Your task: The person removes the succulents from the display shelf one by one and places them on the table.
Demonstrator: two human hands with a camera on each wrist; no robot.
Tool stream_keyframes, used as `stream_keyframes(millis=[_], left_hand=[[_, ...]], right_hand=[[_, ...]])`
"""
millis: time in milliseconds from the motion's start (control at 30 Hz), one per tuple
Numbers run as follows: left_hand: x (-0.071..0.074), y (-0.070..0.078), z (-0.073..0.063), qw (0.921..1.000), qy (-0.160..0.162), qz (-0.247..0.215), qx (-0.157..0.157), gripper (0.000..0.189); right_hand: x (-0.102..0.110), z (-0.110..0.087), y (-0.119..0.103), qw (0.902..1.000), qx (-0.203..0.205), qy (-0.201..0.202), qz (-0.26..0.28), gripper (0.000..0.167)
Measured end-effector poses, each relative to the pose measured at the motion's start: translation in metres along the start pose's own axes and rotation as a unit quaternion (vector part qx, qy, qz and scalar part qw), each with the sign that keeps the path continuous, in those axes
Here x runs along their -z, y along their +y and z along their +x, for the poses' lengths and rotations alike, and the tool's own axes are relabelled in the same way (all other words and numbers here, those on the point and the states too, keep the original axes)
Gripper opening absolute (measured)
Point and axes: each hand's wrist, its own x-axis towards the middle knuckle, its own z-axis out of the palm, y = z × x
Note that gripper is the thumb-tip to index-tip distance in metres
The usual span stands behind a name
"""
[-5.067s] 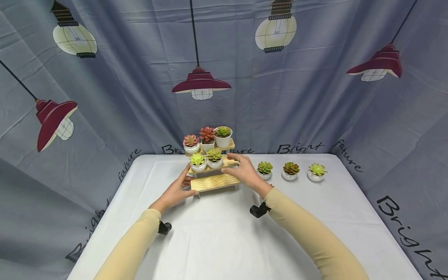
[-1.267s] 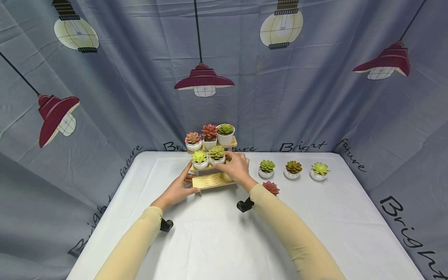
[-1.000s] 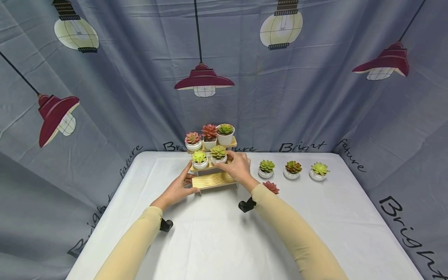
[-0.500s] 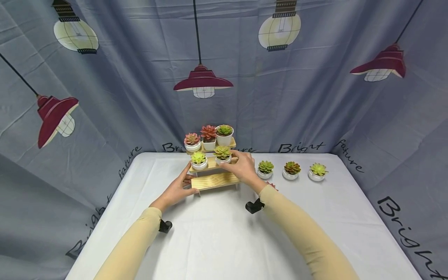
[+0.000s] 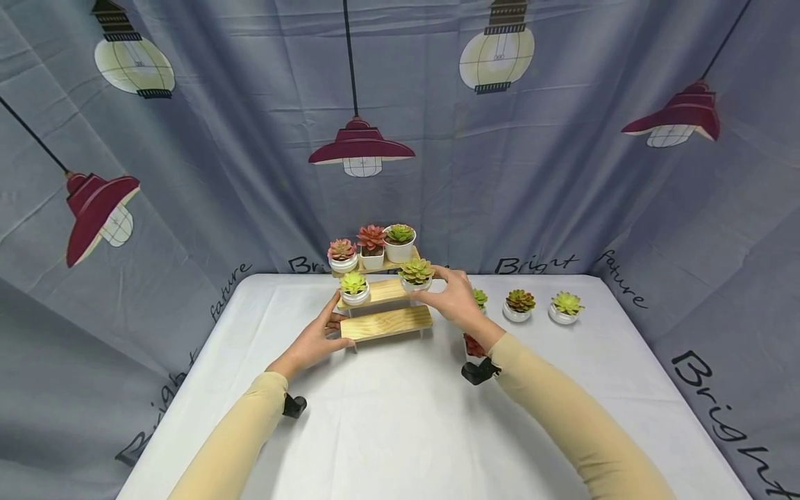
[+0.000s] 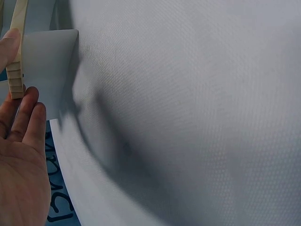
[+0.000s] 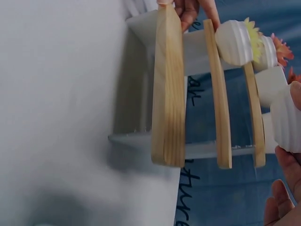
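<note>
My right hand (image 5: 453, 298) pinches the small white ribbed pot (image 7: 284, 120) of a green succulent (image 5: 417, 271) between thumb and fingers. In the right wrist view the pot's base is clear of the middle plank, near that plank's right end. My left hand (image 5: 315, 338) grips the left end of a three-tier wooden plant stand (image 5: 387, 323), its thumb and fingers about a plank end (image 6: 15, 77). A yellow-green succulent (image 5: 354, 286) stands at the left of the middle tier. On the top tier are a pink succulent (image 5: 342, 255), a red one (image 5: 371, 244) and a green one (image 5: 400, 242).
Right of the stand on the white-covered table (image 5: 387, 430) stand a brown-green succulent (image 5: 519, 304), a yellow-green one (image 5: 566, 306) and a partly hidden green one (image 5: 480, 298). A red succulent (image 5: 475, 346) shows behind the right wrist. A printed grey curtain (image 5: 262, 173) hangs behind.
The right hand has taken hold of the green succulent's pot beside the yellow-green one and carried it rightward along the middle tier. The left hand keeps its place on the stand.
</note>
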Motion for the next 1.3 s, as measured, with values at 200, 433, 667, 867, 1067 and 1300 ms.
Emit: stream_keyframes(millis=[200,433,667,867,1067,1300], left_hand=[[0.000,-0.001,0.000,1.0000,0.003,-0.005,-0.007,0.113],[0.000,-0.001,-0.001,0.9999,0.008,-0.005,-0.012,0.113],[0.001,0.004,-0.003,0.9999,0.004,-0.011,-0.013,0.113],[0.001,0.002,-0.003,0.9999,0.001,-0.013,-0.011,0.113],[0.001,-0.002,-0.001,0.9999,0.002,-0.008,-0.012,0.114],[0.000,-0.002,0.000,1.0000,-0.001,-0.002,-0.007,0.114]], right_hand=[[0.018,-0.009,0.007,1.0000,-0.002,-0.004,-0.006,0.086],[0.038,-0.017,0.015,0.9998,-0.019,-0.001,-0.001,0.090],[0.058,-0.028,0.027,0.9994,-0.031,0.008,-0.013,0.094],[0.074,-0.038,0.045,0.9988,-0.043,0.011,-0.023,0.098],[0.087,-0.047,0.061,0.9985,-0.045,0.014,-0.028,0.102],[0.100,-0.059,0.078,0.9979,-0.053,0.024,-0.031,0.104]])
